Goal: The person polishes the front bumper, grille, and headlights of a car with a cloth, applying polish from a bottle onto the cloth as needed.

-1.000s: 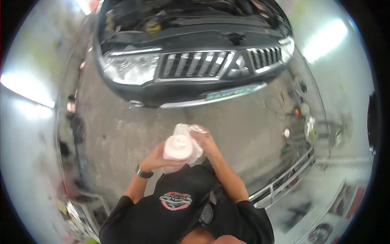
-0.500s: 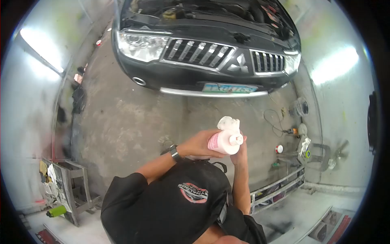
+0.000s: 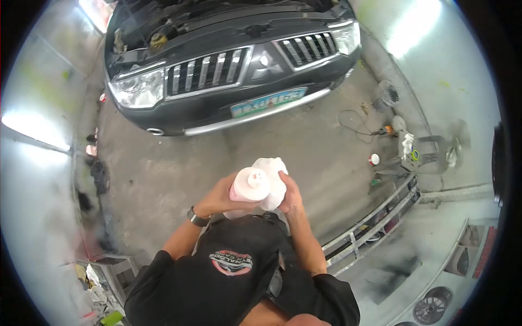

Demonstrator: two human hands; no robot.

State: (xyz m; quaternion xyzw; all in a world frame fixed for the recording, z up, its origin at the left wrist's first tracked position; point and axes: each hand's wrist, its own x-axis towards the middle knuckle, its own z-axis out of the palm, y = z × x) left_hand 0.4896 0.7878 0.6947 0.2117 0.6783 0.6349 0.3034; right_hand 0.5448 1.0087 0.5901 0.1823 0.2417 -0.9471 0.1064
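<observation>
My left hand (image 3: 216,198), with a dark watch on its wrist, is wrapped round a white plastic bottle (image 3: 250,186) with a pink label. The bottle's capped top faces up toward me. On its right side is a bunched white cloth (image 3: 276,185), possibly a soft pad, gripped along its right edge by my right hand (image 3: 291,194). Cloth and bottle appear to touch in front of my chest. The fingers under the cloth are partly hidden.
Ahead stands a dark car (image 3: 212,108) with its hood open. A metal rack (image 3: 359,239) lies to my right, near a bucket (image 3: 387,95), a cable (image 3: 350,122) and a plastic chair (image 3: 432,155). At lower left is a worn stand (image 3: 117,271).
Both hands, with the bottle and cloth, have shifted left in view. The bottle is now more upright, and my right hand shows gripping the cloth. My view has turned, so the car sits further left.
</observation>
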